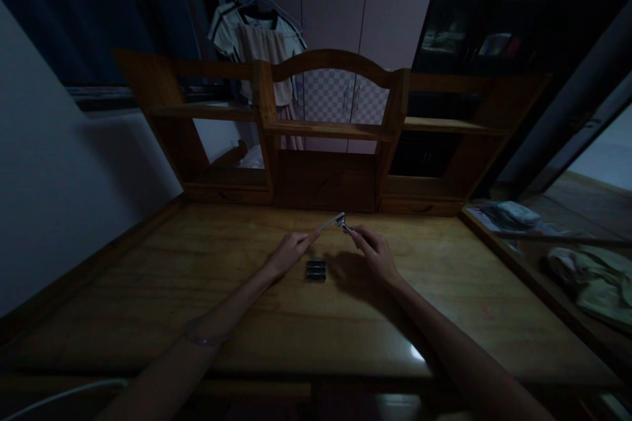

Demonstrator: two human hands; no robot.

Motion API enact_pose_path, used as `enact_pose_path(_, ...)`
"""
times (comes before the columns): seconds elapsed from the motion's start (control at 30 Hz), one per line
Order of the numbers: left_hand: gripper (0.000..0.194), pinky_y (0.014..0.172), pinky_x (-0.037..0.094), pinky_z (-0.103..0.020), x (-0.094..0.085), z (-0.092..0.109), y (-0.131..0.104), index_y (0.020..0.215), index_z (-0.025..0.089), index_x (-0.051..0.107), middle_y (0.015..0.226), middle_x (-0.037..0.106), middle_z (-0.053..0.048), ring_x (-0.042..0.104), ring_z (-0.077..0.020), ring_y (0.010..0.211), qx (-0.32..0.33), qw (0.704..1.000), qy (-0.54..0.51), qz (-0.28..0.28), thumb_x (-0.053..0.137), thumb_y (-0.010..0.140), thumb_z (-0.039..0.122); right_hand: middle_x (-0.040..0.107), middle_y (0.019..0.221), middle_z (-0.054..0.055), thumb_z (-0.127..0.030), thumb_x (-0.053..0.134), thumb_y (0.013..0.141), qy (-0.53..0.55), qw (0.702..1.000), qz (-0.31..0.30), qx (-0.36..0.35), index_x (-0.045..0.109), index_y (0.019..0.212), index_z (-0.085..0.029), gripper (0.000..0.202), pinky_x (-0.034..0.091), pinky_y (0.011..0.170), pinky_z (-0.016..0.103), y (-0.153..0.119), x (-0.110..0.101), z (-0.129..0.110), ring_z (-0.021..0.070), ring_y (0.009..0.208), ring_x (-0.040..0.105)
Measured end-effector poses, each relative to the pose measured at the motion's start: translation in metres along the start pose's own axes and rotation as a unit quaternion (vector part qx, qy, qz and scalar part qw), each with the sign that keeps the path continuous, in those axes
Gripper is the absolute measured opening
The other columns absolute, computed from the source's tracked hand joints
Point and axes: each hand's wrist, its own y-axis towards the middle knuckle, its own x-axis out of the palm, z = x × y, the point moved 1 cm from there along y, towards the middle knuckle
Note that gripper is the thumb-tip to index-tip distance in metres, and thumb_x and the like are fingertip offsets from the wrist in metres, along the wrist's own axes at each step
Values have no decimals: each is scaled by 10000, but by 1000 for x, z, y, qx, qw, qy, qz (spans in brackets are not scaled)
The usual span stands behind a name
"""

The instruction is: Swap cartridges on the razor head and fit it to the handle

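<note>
My right hand [375,251] is closed round the handle of a razor [347,227], whose shiny metal head points up and to the left. Between the fingers of my left hand [292,251] is a thin pale stick [330,221]; its kind is too small and dim to tell. The stick's far end meets the razor's head or lies right in front of it; I cannot tell which. Below and between the hands, a small pack of black razor cartridges [316,270] lies on the wooden desk [207,296].
A wooden shelf unit [326,128] with small drawers rises along the desk's back edge. To the right, a lower surface holds a plastic-wrapped bundle [516,214] and crumpled pale cloth [605,283]. A white wall [74,164] borders the left side. A white cable [74,391] hangs at lower left.
</note>
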Motion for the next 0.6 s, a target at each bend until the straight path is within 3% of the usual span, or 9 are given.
enact_pose_path(0.6,525,524,180,-235,1,-2,1,570,152,405,565,301,36,275,-94,548,-6,1000,-10,-7,390,856,592,663,934,34,-393,475,936,27,999,-25,0,670,1023,-192,293,410,746,287,1,3,0,208,865,584)
